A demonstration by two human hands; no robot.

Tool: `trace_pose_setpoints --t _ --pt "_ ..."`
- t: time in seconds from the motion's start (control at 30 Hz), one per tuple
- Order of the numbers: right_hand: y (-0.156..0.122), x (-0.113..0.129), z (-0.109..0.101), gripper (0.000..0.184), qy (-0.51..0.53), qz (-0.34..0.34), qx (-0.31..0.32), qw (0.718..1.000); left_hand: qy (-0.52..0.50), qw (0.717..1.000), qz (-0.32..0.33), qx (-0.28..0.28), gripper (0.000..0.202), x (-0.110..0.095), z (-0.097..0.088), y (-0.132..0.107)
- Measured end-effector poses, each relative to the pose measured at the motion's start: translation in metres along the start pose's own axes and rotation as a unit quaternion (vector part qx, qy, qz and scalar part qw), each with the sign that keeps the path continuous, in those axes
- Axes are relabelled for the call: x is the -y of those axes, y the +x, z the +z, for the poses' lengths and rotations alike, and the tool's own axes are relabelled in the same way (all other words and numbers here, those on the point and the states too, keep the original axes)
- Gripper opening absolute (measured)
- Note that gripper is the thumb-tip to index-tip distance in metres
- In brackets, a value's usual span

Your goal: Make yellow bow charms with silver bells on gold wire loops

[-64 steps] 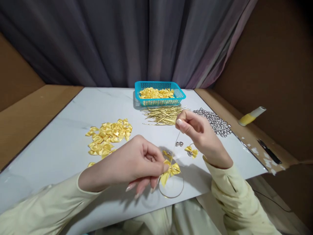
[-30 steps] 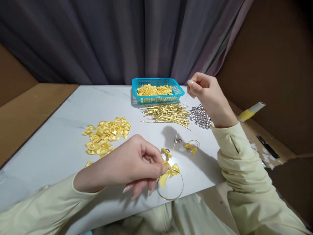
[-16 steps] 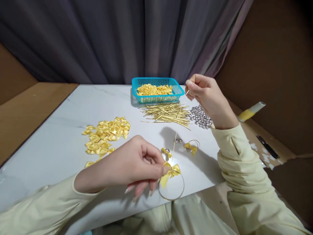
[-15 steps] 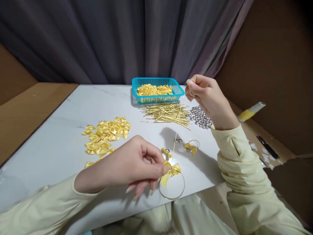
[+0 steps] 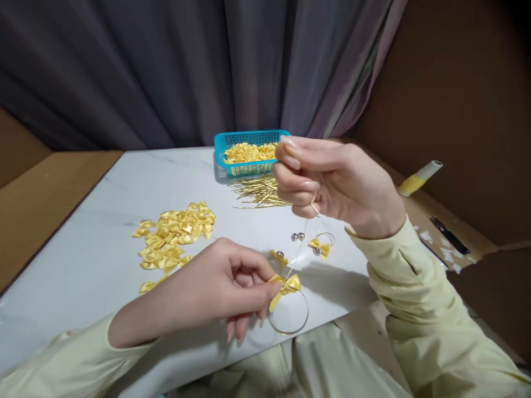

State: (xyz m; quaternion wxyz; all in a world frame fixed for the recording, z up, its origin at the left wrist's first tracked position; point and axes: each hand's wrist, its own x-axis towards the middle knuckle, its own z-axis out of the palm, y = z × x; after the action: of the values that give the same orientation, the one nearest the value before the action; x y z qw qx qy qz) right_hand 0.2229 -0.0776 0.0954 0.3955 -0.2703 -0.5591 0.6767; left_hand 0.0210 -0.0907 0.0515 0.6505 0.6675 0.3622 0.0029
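Observation:
My left hand [image 5: 219, 287] pinches a small yellow ribbon bow [image 5: 285, 287] that sits on a thin gold wire ring [image 5: 289, 319] near the table's front edge. My right hand [image 5: 332, 182] is raised above the table with its fingers curled round the thin gold wire [image 5: 306, 232], which runs down towards the bow. A second bow on a ring [image 5: 319, 246], another small bow [image 5: 279, 256] and two silver beads [image 5: 297, 236] lie on the table between my hands.
A heap of yellow bows [image 5: 174, 235] lies at the left on the white table [image 5: 99, 232]. A blue basket [image 5: 244, 152] of bows stands at the back, gold pins [image 5: 259, 192] before it. A yellow-and-white tube [image 5: 418, 178] and a dark tool [image 5: 450, 235] lie right.
My right hand has come down and left from beside the basket towards the middle, with the wire still in it. My left hand has kept its pinch on the bow.

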Motion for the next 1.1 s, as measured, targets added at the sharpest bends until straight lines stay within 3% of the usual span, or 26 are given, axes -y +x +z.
trace_pose_setpoints --t 0.1,0.17,0.23,0.37,0.47,0.53,0.73,0.87,1.1 --pt "0.002 -0.002 0.002 0.042 -0.101 -0.007 0.008 0.995 -0.006 1.000 0.000 0.009 0.019 -0.002 -0.001 0.000" --pt "0.002 -0.004 -0.003 0.044 -0.222 -0.015 0.011 0.975 -0.008 1.000 -0.006 0.017 0.019 -0.002 -0.003 0.000" --pt "0.000 -0.005 -0.011 0.037 -0.348 -0.002 0.078 0.934 -0.009 0.999 -0.010 0.029 0.021 -0.002 -0.004 0.000" --pt "-0.006 -0.005 -0.017 0.026 -0.504 0.049 0.255 0.824 -0.003 0.998 -0.019 0.052 0.020 0.000 -0.004 0.000" --pt "-0.013 -0.001 -0.011 0.007 -0.578 0.039 0.301 0.758 0.000 0.998 -0.017 0.055 0.018 0.002 -0.004 0.000" --pt "-0.017 0.000 -0.004 0.012 -0.605 0.017 0.305 0.735 0.002 0.998 -0.011 0.054 0.018 0.003 -0.004 0.000" --pt "-0.024 -0.001 0.011 0.017 -0.677 -0.072 0.217 0.699 0.063 0.996 -0.022 0.056 0.015 -0.004 -0.003 -0.003" --pt "-0.023 -0.002 0.012 0.014 -0.669 -0.091 0.232 0.700 0.110 0.991 -0.012 0.071 0.020 -0.010 -0.002 -0.008" --pt "-0.018 -0.008 0.006 0.014 -0.649 -0.102 0.238 0.716 0.133 0.989 0.034 0.061 0.019 -0.002 -0.002 -0.009"
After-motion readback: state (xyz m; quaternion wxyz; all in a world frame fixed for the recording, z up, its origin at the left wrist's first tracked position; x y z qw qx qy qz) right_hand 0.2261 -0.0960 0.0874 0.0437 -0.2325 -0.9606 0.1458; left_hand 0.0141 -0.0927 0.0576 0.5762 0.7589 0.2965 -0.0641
